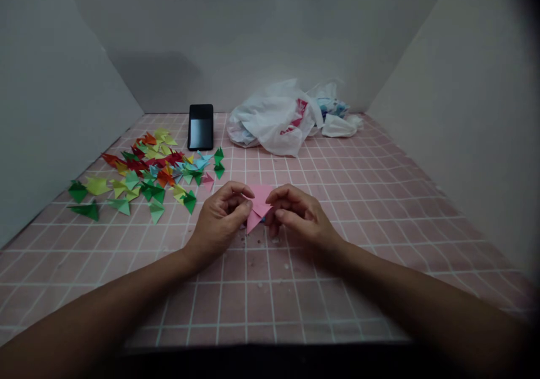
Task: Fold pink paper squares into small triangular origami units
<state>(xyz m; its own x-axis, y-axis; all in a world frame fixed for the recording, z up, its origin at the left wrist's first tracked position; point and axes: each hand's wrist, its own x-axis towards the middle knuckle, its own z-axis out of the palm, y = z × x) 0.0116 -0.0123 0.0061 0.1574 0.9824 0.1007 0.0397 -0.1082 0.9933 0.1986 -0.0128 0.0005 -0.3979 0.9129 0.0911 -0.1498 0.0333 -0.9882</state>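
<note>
A: Which way does that pink paper (258,203) point, from where you're standing?

B: Its sharpest tip comes near, toward the person, and leans a little left. The long axis runs roughly near to far, the broad end on the far side. A second, smaller corner sticks out right.

A: And it's up between the hands?

B: Yes, between them, above the middle of the checked cloth (236,317). The left hand (223,213) has its left edge pinched, thumb and forefinger together on it. The right hand (300,216) has curled fingers at the right corner; whether they're clamped on it, I can't tell.

A: How does it look?

B: Plain pink, flat-faced, creased into angular flaps, with one folded edge crossing the middle. The far part is broad, and the near part narrows like a wedge. Something blue (264,220) peeks out just beneath; too little shows to say what.

A: It's bigger than those folded pieces (137,167) on the left.

B: It seems so. They're scattered loosely, in greens, yellows, reds, orange and light blue, and a small pink one (207,181) lies at their right side. Beyond them is a dark phone (201,129), and right of that a crumpled white bag (270,117) with red print.
</note>
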